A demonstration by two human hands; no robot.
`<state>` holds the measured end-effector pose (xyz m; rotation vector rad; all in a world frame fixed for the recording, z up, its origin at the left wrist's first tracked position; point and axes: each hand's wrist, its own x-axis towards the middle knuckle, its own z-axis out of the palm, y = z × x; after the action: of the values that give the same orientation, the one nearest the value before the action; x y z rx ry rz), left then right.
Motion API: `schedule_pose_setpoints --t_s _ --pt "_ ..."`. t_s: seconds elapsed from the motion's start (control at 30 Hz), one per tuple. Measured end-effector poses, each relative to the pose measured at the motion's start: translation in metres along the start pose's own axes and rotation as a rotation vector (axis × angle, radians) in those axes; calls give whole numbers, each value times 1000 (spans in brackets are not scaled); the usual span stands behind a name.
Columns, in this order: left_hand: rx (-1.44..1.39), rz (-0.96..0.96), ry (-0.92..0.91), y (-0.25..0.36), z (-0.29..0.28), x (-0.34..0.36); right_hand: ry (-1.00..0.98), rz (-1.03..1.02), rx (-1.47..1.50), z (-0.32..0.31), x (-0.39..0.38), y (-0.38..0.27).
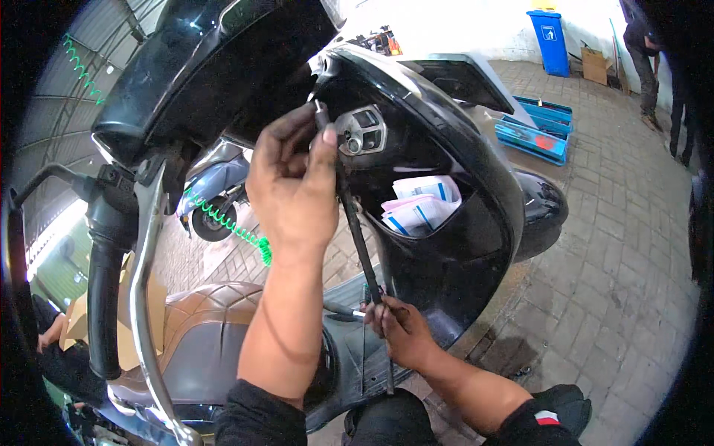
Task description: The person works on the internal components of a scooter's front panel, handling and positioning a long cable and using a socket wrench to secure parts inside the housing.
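Note:
My left hand is raised beside the scooter's ignition switch. Its thumb and fingers pinch the upper end of a long black cable, where a bright metal tip sticks out. Lower down, my right hand is closed round the same cable, whose end hangs below that fist. A thin rod with a pale end touches or passes by the right fingers; I cannot tell if they hold it too. The black front panel of the scooter stands behind the cable, with folded papers in its pocket.
At the left are the handlebar grip and brake lever. The brown-grey seat lies below. A green coiled hose hangs near another scooter. Blue trays, a blue bin and a standing person are farther right.

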<state>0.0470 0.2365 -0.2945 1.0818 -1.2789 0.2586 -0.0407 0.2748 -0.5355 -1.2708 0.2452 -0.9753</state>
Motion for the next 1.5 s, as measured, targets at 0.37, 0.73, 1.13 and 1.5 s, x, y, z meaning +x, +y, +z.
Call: schedule_pose_setpoints --t_s 0.37,0.73,1.13,1.5 --pt "-100 75 -38 -2 8 34 73 -19 -38 3 40 -28" --pt "-180 109 50 -2 15 35 143 -42 -281 6 60 -26" --pt "423 -157 -188 6 -38 -30 -286 62 246 -21 63 -32" --pt "-45 -357 -529 -20 -32 -59 -124 60 769 -26 56 -4"
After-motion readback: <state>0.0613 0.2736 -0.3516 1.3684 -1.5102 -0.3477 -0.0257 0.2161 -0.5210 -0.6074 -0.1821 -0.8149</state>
